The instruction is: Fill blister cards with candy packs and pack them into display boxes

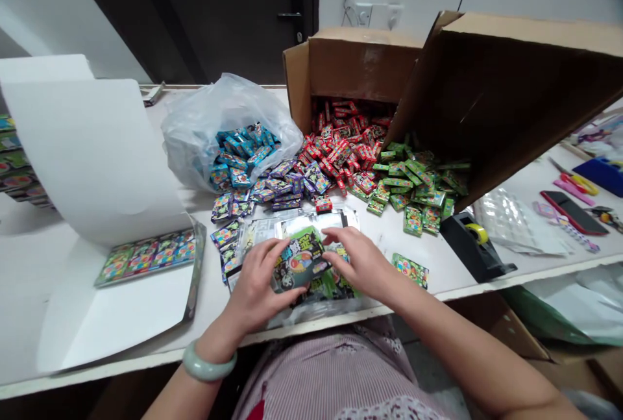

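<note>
A dark, flat printed packet [298,263] with a green top and colourful pictures is tilted up near the table's front edge. My left hand [257,284] grips it from the left, thumb along its lower edge and fingers at its upper left. At its right edge are the bent thumb and fingertips of my right hand [357,261], closed on that side. Beneath both hands lies a stack of clear plastic sleeves [263,230] with dark and green printed pieces. Small purple packs [287,186] are heaped just beyond, with one red pack [323,204] by the sleeves.
Blue packs [238,154] spill from a clear bag [195,121]. Red packs [341,154] pour from a cardboard box [363,69]; green packs [413,180] lie beside it. A white-lined open carton [121,316] stands left, a tape dispenser [474,251] and a phone [574,212] right.
</note>
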Tool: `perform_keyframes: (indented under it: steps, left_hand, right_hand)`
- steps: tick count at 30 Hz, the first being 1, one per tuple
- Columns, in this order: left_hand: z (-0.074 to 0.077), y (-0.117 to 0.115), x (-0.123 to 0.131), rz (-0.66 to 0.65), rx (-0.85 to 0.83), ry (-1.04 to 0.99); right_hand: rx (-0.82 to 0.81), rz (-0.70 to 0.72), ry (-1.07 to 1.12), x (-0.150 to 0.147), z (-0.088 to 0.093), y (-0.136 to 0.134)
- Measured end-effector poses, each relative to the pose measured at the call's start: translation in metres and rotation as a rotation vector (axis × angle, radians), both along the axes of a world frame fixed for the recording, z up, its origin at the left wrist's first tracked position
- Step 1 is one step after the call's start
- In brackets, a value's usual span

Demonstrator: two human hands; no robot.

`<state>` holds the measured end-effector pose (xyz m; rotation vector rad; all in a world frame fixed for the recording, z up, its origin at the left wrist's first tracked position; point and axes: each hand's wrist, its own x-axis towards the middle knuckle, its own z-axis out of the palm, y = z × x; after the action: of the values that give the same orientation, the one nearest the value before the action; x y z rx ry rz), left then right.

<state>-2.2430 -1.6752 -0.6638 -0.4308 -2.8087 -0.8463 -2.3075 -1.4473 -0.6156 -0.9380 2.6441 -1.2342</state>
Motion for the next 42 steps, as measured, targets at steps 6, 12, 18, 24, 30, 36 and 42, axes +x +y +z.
perform_keyframes:
  steps: [6, 12, 18, 24, 30, 36, 42]
  left_hand:
    - [-0.007, -0.004, 0.001, 0.031, 0.008, -0.03]
    - [-0.007, -0.012, -0.004, 0.071, 0.029, -0.019]
    - [-0.008, -0.025, 0.001, 0.121, 0.05, -0.008]
    - [-0.012, -0.034, 0.003, 0.135, 0.087, -0.022]
    - [-0.008, -0.025, -0.001, 0.098, 0.074, -0.032]
    - [-0.004, -0.027, 0.009, 0.105, 0.039, -0.036]
    - [-0.005, -0.022, 0.006, 0.041, 0.014, -0.076]
  right_hand:
    - [-0.039, -0.082, -0.134, -0.031, -0.023, -0.002]
    - [0.254, -0.097, 0.019, -0.116, -0.065, -0.012]
    - [0.113, -0.136, 0.002, -0.131, -0.073, -0.01]
    - [-0.063, -0.25, -0.198, -0.1, -0.061, 0.023]
    - [-0.014, -0.192, -0.362, -0.083, -0.066, 0.028]
    - [0.116, -0.154, -0.162, -0.063, -0.062, 0.034]
    - [0.389, 0.069, -0.004, -0.04, -0.056, 0.036]
